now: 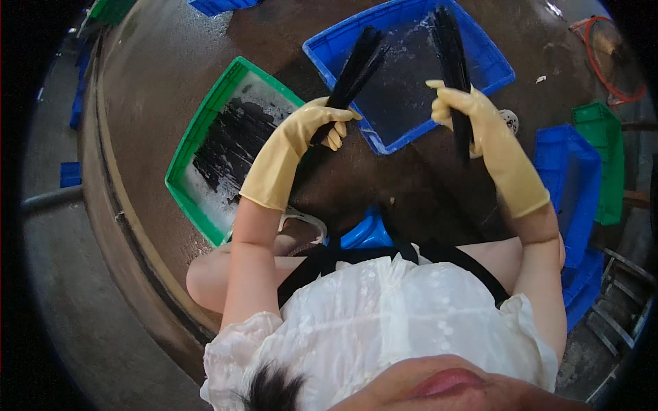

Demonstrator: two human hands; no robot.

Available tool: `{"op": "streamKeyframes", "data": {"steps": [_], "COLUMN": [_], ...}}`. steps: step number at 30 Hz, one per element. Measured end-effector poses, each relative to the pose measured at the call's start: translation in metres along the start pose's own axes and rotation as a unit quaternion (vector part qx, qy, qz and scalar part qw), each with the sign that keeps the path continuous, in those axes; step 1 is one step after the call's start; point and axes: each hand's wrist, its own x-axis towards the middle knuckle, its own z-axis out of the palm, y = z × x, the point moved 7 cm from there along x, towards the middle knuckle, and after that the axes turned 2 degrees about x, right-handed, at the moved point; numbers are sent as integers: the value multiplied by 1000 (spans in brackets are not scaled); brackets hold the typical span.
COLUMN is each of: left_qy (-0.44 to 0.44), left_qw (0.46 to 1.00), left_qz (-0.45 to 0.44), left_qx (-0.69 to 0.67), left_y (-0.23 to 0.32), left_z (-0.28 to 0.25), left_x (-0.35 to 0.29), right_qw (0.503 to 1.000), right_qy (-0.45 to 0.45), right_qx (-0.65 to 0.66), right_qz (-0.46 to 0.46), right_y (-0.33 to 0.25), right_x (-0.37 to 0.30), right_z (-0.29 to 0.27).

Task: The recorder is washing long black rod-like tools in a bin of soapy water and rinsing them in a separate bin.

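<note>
Both my hands wear cream rubber gloves. My left hand (319, 125) is closed round the lower end of a bundle of long black strands (358, 64), which fans into two parts at the top. In my right hand (473, 113) I grip a second, straighter bundle of black strands (450, 51), its lower end showing below the fingers. The tops of both bundles lie over a blue tub (404, 142) holding dark, slightly foamy water. To the left, a green tub (201, 122) has more black strands (233, 140) lying in whitish foam.
At the right stand blue tubs (565, 171) and a green tub (600, 161). A red hoop-like thing (582, 34) lies at the far right. Beside my right wrist is a small white perforated object (509, 122). A raised edge curves along the wet floor at left, near a grey pipe (51, 200).
</note>
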Motion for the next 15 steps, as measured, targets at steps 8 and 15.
{"op": "streamKeyframes", "data": {"steps": [8,15], "left_qy": [-74,4], "left_qw": [971,955], "left_qz": [109,153], "left_qx": [-200,-252], "left_y": [-36,-56], "left_z": [48,27], "left_x": [-20,-36], "right_qw": [978,986], "right_qy": [79,-51], "right_qx": [-132,-151], "right_qz": [141,44], "right_y": [145,86], "right_x": [-70,-42], "right_z": [-32,62]}}
